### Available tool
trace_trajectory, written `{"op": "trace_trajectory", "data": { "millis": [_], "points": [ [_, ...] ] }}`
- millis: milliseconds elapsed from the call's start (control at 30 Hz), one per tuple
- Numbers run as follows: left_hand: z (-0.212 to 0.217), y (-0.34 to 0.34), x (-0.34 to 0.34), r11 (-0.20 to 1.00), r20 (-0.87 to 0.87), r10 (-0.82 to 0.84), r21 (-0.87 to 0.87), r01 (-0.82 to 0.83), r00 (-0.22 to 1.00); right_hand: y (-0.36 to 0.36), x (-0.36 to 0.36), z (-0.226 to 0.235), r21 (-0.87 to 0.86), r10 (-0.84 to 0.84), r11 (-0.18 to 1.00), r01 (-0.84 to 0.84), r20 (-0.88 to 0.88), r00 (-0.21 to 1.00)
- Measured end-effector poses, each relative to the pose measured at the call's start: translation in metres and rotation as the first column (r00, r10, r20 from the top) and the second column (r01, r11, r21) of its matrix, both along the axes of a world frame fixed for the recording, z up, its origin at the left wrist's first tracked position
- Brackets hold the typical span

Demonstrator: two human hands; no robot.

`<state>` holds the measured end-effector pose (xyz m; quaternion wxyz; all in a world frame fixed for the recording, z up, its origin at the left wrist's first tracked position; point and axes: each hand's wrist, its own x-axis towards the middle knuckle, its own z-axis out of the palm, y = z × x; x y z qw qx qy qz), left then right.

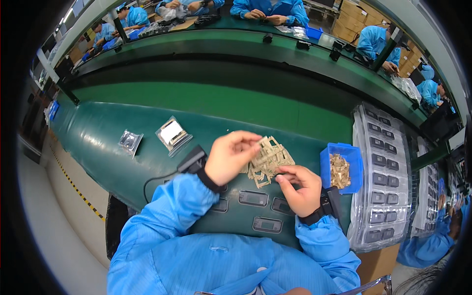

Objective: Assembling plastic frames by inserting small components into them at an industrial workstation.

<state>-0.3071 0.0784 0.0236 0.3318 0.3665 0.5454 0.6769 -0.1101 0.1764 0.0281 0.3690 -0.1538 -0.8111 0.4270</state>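
Tan rectangular frames (274, 158) lie in a loose heap on the green surface (98, 132), just beyond several dark slab-shaped housings (253, 198) set out nearest the body. At the heap's near right edge, the right hand (301, 189) has a narrow grip, thumb and forefinger almost meeting; whether anything is pinched there, I cannot tell. Over its upper left side, the left hand (233, 153) has curled fingers, possibly on a frame, though blur hides the hold. Right of the heap, a blue bin (325, 169) contains small tan pieces (339, 171), so some sorting appears done; the sizeable heap suggests plenty is left. Beside the bin lies a clear tray (361, 216) of dark cases. Farther left are two small plastic bags (173, 135); co-workers (270, 9) sit beyond.
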Motion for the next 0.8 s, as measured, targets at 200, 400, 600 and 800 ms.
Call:
{"op": "trace_trajectory", "data": {
  "millis": [200, 400, 600, 800],
  "points": [
    [0.013, -0.019, 0.044, 0.999, 0.056, -0.043, -0.005, 0.044, 0.997, -0.001, -0.001, -0.014, -0.621, 0.145, 0.759, -0.195, -0.131, 0.981],
    [0.026, -0.011, 0.033, 0.937, -0.956, 0.291, 0.29, 0.194, 0.024, 0.007, 0.006, -0.007, -0.428, 0.179, 0.893, -0.142, 0.048, 0.983],
    [0.016, -0.025, 0.032, 0.966, -0.98, 0.19, 0.196, 0.168, 0.054, 0.003, -0.001, -0.02, -0.612, 0.292, 0.748, -0.258, -0.046, 0.955],
    [0.012, -0.022, 0.04, 0.978, -0.983, 0.149, 0.162, 0.128, 0.106, 0.004, -0.003, -0.02, -0.666, 0.287, 0.697, -0.266, -0.081, 0.955]
  ]
}}
